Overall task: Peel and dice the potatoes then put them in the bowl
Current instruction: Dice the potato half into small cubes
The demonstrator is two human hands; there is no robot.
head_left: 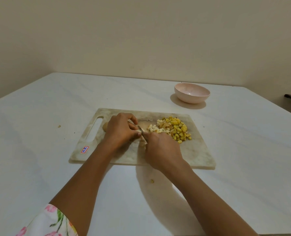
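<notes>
Left hand (121,130) curled over the potato (105,127), pinning it to the board (197,155); right hand (160,149) gripped the knife (141,130) — fingertips wanted tucking clear of the blade — cuts evenly spaced.

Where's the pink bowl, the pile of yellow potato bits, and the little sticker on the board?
pink bowl (191,99): head view, on its front outer wall.
pile of yellow potato bits (179,129): head view, middle of the heap.
sticker (84,149): head view, centre of the label.
</notes>
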